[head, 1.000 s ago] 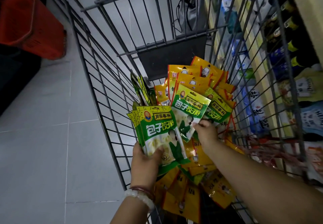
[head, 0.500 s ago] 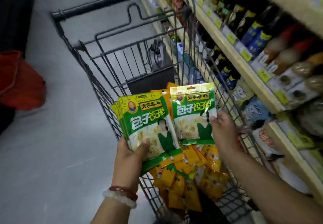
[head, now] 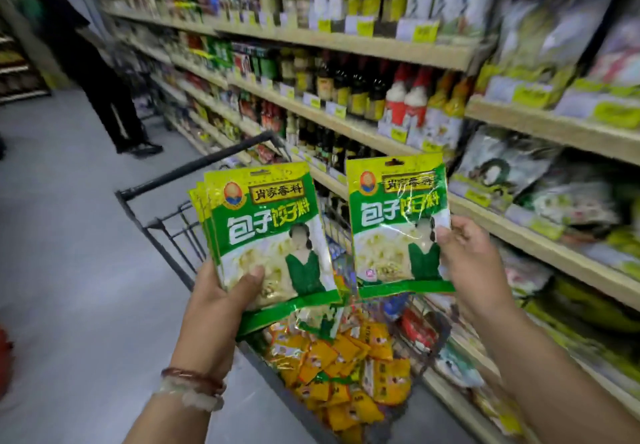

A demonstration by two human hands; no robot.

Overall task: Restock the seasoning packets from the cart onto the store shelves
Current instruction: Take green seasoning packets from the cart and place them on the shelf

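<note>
left wrist: dark red bead bracelet (head: 194, 374), pale chunky bead bracelet (head: 188, 396) beside it
arms: bare, no sleeves showing

Dark bottles (head: 349, 87) are standing in rows, and a person in dark clothes (head: 104, 73) is standing far down the grey floor (head: 69, 270).

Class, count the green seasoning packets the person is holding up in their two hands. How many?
At least 4. The right hand holds one green packet; the left hand grips a stack showing about three edges. More may be hidden behind.
</note>
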